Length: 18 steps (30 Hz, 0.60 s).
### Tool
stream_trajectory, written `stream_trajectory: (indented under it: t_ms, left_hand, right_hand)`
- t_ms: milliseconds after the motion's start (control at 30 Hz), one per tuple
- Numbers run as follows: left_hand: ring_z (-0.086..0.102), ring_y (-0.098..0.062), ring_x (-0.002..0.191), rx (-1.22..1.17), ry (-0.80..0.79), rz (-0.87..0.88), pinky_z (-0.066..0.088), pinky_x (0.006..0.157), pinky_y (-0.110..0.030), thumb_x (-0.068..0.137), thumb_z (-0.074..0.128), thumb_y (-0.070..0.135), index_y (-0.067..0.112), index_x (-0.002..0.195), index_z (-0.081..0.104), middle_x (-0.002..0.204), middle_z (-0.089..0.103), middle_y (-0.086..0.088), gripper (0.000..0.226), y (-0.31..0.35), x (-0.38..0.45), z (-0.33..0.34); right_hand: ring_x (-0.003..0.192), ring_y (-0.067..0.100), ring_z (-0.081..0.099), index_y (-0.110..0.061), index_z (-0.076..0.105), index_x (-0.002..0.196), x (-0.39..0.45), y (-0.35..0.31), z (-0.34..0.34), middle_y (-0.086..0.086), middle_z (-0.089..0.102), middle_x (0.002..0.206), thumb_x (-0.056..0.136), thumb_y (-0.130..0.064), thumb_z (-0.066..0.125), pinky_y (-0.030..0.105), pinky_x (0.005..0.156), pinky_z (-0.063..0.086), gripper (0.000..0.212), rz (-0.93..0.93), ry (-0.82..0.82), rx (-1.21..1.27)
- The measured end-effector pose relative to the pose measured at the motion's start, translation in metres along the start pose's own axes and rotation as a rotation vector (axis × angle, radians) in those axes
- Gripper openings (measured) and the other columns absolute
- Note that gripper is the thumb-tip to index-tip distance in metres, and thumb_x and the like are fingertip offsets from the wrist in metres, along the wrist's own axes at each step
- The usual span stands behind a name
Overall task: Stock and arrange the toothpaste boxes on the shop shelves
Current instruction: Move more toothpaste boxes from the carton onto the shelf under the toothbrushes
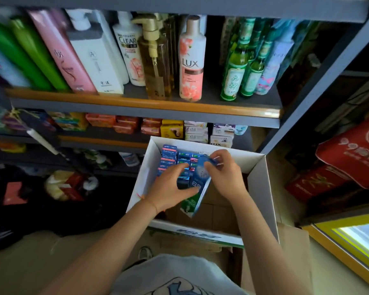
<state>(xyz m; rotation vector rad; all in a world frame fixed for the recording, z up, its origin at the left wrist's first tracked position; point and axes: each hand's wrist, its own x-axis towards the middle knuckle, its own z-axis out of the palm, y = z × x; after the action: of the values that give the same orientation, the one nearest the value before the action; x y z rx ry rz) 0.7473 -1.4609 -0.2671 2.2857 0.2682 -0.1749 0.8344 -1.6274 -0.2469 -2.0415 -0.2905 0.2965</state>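
Shop shelving point(149, 103) w/ grey boards and orange edge strips fills the far side. Upper shelf: shampoo and body-wash bottles point(128, 47), incl. 1 marked CLEAR, 1 marked LUX point(191, 60), plus green glass bottles point(234, 69) to the right. Shelf below: stacked soap packs point(170, 128) in orange, yellow, white. Red bags point(354, 154) at far right.

Near centre, a white carton point(262, 188) stands open on the floor in front of the shelves. Toothpaste boxes point(168, 156) stand on end in its far-left corner, blue and red tops showing, packed tight; the carton's right part shows bare brown bottom.

Left hand point(170, 188) reaches into the carton, fingers curled over the box tops, thumb against 1 blue-green toothpaste box point(197, 188) that's tilted up out of the pack. Right hand point(224, 169) pinches that same box at its far end, between thumb and fingertips. Both hands grip it; its near end points down toward the carton bottom.
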Motion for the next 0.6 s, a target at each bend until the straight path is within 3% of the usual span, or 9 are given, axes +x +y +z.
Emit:
stream_trajectory:
  t_ms: [67, 133, 200, 267, 333, 467, 600]
  left_hand:
    - [0.054, -0.005, 0.117, -0.128, -0.043, -0.07, 0.049, 0.1, -0.034, 0.063, 0.074, 0.067, 0.033, 0.141, 0.041, 0.131, 0.055, 0.014, 0.091, 0.009, -0.002, 0.003]
    - [0.062, -0.001, 0.104, -0.239, -0.026, -0.125, 0.055, 0.092, -0.036, 0.065, 0.077, 0.054, 0.037, 0.129, 0.047, 0.117, 0.063, 0.017, 0.072, 0.012, -0.001, 0.0]
    - [0.066, -0.004, 0.091, -0.341, 0.026, -0.184, 0.058, 0.083, -0.034, 0.075, 0.077, 0.036, 0.034, 0.117, 0.053, 0.104, 0.068, 0.013, 0.048, 0.011, -0.001, -0.007]
    - [0.065, -0.005, 0.082, -0.433, 0.066, -0.225, 0.054, 0.069, -0.021, 0.084, 0.075, 0.024, 0.034, 0.105, 0.056, 0.095, 0.067, 0.008, 0.03, 0.005, -0.006, -0.017]
    - [0.065, -0.003, 0.084, -0.53, 0.106, -0.265, 0.05, 0.066, -0.016, 0.087, 0.074, 0.023, 0.037, 0.102, 0.057, 0.096, 0.068, 0.01, 0.026, -0.007, -0.012, -0.025]
    - [0.07, -0.019, 0.096, -0.792, 0.13, -0.378, 0.056, 0.088, -0.039, 0.086, 0.074, 0.03, 0.028, 0.116, 0.066, 0.105, 0.074, 0.0, 0.031, -0.024, -0.022, -0.039]
    - [0.07, -0.033, 0.095, -0.982, 0.073, -0.502, 0.054, 0.09, -0.047, 0.09, 0.068, 0.033, 0.01, 0.115, 0.07, 0.105, 0.074, -0.016, 0.034, -0.037, -0.028, -0.047]
  right_hand:
    - [0.085, 0.019, 0.07, -0.018, 0.053, 0.104, 0.005, -0.014, -0.008, 0.002, 0.065, 0.097, 0.095, -0.023, 0.063, 0.037, 0.064, 0.061, 0.015, 0.07, 0.053, 0.254]
    - [0.086, 0.02, 0.072, -0.014, 0.052, 0.108, 0.008, -0.023, -0.006, 0.008, 0.068, 0.099, 0.098, -0.026, 0.058, 0.039, 0.066, 0.062, 0.017, 0.129, 0.063, 0.458]
    - [0.086, 0.024, 0.072, -0.018, 0.053, 0.11, 0.01, -0.021, 0.005, 0.009, 0.067, 0.099, 0.102, -0.029, 0.049, 0.043, 0.071, 0.061, 0.013, 0.164, 0.064, 0.512]
    - [0.091, 0.024, 0.068, -0.024, 0.057, 0.11, 0.011, -0.009, 0.022, 0.007, 0.066, 0.104, 0.103, -0.027, 0.046, 0.046, 0.08, 0.058, 0.014, 0.138, 0.038, 0.267]
    - [0.103, 0.023, 0.062, -0.021, 0.061, 0.12, 0.008, 0.008, 0.042, 0.007, 0.062, 0.118, 0.101, -0.02, 0.048, 0.04, 0.089, 0.053, 0.024, 0.037, -0.08, -0.132]
    - [0.127, 0.026, 0.045, -0.024, 0.044, 0.14, -0.005, 0.029, 0.077, 0.005, 0.041, 0.139, 0.094, -0.019, 0.055, 0.041, 0.096, 0.049, 0.047, -0.051, -0.339, -0.636]
    - [0.126, 0.025, 0.041, -0.021, 0.045, 0.134, -0.011, 0.032, 0.087, 0.005, 0.037, 0.14, 0.092, -0.015, 0.059, 0.038, 0.09, 0.05, 0.045, -0.101, -0.258, -0.82]
